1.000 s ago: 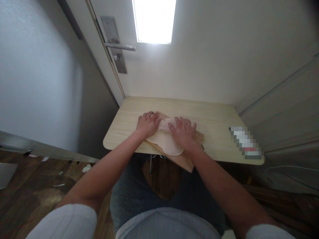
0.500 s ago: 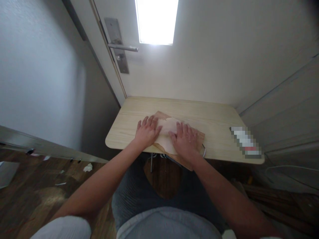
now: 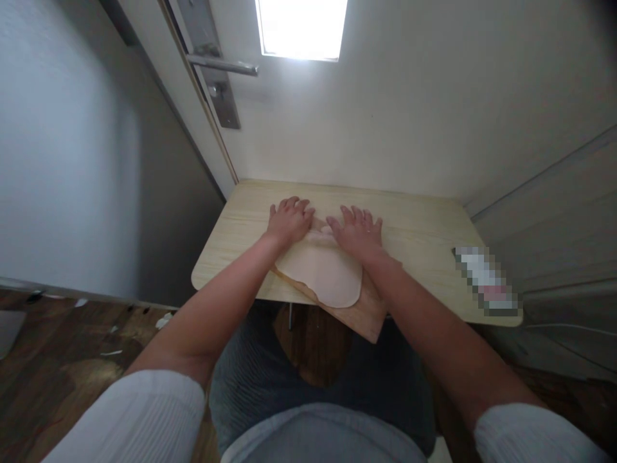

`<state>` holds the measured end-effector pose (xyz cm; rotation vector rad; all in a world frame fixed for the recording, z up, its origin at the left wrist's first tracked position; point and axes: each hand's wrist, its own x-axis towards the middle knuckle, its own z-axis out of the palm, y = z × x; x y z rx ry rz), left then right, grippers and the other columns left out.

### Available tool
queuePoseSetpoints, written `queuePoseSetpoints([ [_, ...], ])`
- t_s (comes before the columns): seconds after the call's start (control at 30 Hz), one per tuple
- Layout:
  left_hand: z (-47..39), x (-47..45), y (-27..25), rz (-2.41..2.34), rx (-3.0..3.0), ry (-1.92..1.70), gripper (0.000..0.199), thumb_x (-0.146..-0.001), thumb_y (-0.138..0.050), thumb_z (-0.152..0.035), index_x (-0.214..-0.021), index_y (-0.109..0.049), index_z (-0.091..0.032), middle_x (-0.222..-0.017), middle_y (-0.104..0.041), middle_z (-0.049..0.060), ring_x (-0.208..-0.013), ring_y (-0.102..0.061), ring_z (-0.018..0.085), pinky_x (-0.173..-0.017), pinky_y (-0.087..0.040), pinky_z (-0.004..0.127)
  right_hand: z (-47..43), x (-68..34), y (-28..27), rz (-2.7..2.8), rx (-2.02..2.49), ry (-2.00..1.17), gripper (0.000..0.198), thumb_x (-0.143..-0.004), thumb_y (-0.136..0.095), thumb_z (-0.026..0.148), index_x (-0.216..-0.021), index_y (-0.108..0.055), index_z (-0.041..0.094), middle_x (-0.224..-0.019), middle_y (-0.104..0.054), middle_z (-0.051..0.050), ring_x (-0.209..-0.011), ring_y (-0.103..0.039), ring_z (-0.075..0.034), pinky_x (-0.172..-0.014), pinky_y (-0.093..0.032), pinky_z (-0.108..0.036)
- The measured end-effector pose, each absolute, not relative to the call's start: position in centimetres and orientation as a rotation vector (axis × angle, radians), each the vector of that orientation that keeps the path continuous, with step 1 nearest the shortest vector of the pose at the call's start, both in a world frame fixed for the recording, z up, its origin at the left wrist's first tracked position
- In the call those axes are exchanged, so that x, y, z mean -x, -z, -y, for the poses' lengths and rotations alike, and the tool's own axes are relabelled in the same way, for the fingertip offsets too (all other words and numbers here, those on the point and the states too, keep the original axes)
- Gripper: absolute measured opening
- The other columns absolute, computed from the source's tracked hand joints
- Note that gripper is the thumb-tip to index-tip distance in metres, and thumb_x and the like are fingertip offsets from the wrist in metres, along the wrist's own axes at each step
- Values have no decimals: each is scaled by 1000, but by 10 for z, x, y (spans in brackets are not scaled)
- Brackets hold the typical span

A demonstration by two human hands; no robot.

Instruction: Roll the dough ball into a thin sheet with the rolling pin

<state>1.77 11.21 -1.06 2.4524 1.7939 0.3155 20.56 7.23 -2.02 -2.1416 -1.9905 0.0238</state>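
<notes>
A thin, pale sheet that looks like rolled-out dough [image 3: 321,273] lies on a wooden board [image 3: 361,318], its rounded near edge toward me. My left hand [image 3: 290,220] rests palm down at the sheet's far left, fingers stretched forward. On the far right of the sheet, my right hand [image 3: 357,233] lies flat as well, fingers spread and a ring on one finger. Between the hands a pale ridge runs across the sheet. Whether a rolling pin lies under my palms is hidden.
The board sits slanted on a small light-wood table [image 3: 419,225], one corner jutting past its front edge. A blurred-out flat object [image 3: 486,280] lies at the table's right end. Behind stands a door with a metal handle [image 3: 224,64]. White scraps lie on the floor at left.
Both hands have slid forward, away from me, toward the board's far edge. More of the sheet's near part shows now. The view has shifted slightly.
</notes>
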Motion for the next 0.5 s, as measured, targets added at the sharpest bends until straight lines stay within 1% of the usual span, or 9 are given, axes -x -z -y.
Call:
queuePoseSetpoints([
  [0.1,-125,-19,11,-1762,-2522,-331,48,-105,-23,-41,-139,-54,-27,-145,-51,13,-131,-45,32,-104,-38,57,-90,-210,20,1983,2153,-70,71,-99,-28,68,-150,-45,22,-155,-44,-14,-141,-37,-39,-113,-21,-69],
  [0.2,-137,-20,12,-1714,-2593,-333,45,-105,-26,-37,-134,-58,-26,-139,-54,14,-128,-46,32,-100,-40,53,-104,-212,19,1986,2162,-87,72,-98,-26,68,-148,-47,21,-152,-48,-16,-138,-41,-40,-112,-25,-69],
  [0.27,-144,-21,13,-1718,-2604,-342,45,-106,-24,-36,-131,-59,-24,-134,-56,14,-124,-47,32,-97,-42,50,-111,-213,18,1984,2166,-84,72,-99,-25,68,-147,-48,20,-150,-50,-18,-135,-44,-39,-110,-27,-68],
  [0.4,-154,-25,13,-1798,-2570,-384,49,-107,-20,-38,-127,-61,-21,-126,-59,14,-119,-50,30,-93,-44,45,-118,-213,15,1977,2176,-104,71,-100,-25,66,-144,-52,18,-145,-54,-19,-132,-48,-39,-108,-30,-66],
  [0.5,-156,-26,12,-1840,-2526,-379,51,-107,-18,-40,-127,-61,-20,-124,-59,15,-119,-50,30,-92,-44,44,-118,-214,13,1999,2176,-117,69,-100,-26,65,-142,-54,17,-143,-56,-20,-129,-50,-39,-107,-33,-64],
])
